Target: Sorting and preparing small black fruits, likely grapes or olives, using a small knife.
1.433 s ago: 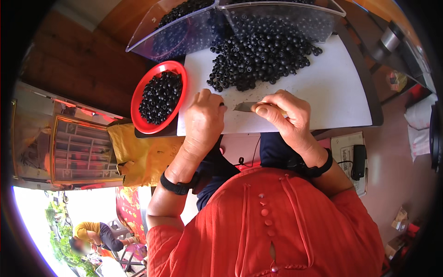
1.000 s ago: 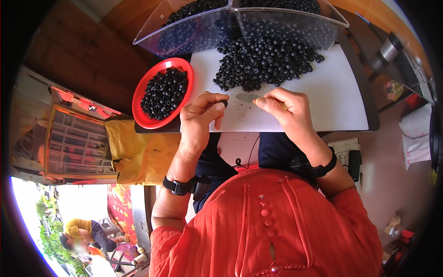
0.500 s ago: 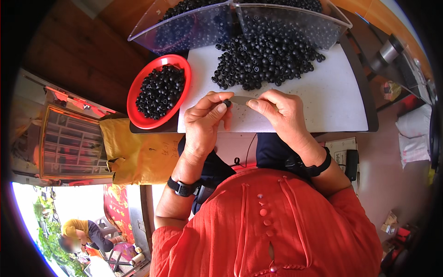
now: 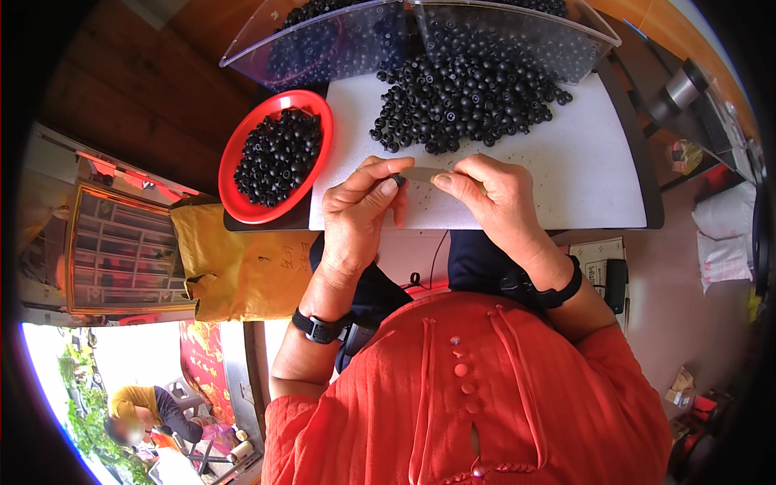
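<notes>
Between the thumb and fingers of my left hand is a small round black piece, mostly covered by the fingertips. My right hand pinches a small flat blade, whose far end meets the black piece. Both hands are over the near edge of a white board. Beyond them lies a heap of small black round pieces, several showing a hole. To the left, a red oval plate holds more of the same pieces.
Two clear plastic bins with black pieces stand behind the heap. A yellow sack is below the plate. At the far right are a metal cup and white bags. Another person sits outside, lower left.
My hands hold nearly the same pose, blade still against the black piece. The view has shifted slightly. The person outside leans a little further forward.
</notes>
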### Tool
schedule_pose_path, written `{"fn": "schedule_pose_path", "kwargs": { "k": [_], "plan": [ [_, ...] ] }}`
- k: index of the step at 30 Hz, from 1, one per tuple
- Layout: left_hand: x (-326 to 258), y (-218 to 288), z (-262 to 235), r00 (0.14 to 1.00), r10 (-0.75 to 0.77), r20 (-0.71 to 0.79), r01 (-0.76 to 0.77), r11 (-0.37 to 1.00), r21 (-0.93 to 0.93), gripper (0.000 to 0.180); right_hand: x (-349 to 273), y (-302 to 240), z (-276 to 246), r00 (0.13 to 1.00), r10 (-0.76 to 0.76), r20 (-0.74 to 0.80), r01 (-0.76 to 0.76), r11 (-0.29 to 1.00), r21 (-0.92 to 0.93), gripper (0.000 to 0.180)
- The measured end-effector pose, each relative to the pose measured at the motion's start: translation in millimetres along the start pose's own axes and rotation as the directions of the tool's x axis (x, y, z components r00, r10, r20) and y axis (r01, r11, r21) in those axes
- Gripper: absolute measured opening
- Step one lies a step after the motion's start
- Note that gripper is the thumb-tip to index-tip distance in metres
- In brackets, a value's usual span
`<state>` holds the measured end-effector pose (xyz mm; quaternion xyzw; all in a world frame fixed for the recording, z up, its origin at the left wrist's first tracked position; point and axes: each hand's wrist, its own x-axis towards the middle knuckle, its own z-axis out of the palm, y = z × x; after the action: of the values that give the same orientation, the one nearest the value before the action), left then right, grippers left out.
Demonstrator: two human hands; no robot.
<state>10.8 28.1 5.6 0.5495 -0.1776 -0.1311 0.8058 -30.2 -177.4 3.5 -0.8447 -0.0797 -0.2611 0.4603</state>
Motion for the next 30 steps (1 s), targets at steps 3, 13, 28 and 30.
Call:
{"fn": "schedule_pose_path", "kwargs": {
  "k": [3,13,28,30],
  "plan": [
    [-0.2,0.8,1.2,1.000,-0.011,-0.019,0.011,1.000,0.001,0.026,0.0,0.8,0.2,1.000,-0.011,0.007,0.011,1.000,-0.002,0.028],
    [-1.8,-0.3,0.3,0.999,-0.019,-0.042,0.019,1.000,-0.010,0.024,-0.4,7.2,5.9,0.974,-0.224,-0.024,0.220,0.969,-0.113,0.027],
    [10.6,75.9,-79.4,0.897,0.382,-0.223,-0.090,0.652,0.753,0.025,-6.8,-3.6,-18.8,0.984,-0.003,-0.179,0.064,0.940,0.334,0.020],
    [20.5,83.1,-92.7,0.914,0.386,-0.121,-0.090,0.486,0.869,0.026,-7.5,-5.3,-23.0,0.987,-0.004,-0.161,0.058,0.942,0.331,0.018]
  ]
}}
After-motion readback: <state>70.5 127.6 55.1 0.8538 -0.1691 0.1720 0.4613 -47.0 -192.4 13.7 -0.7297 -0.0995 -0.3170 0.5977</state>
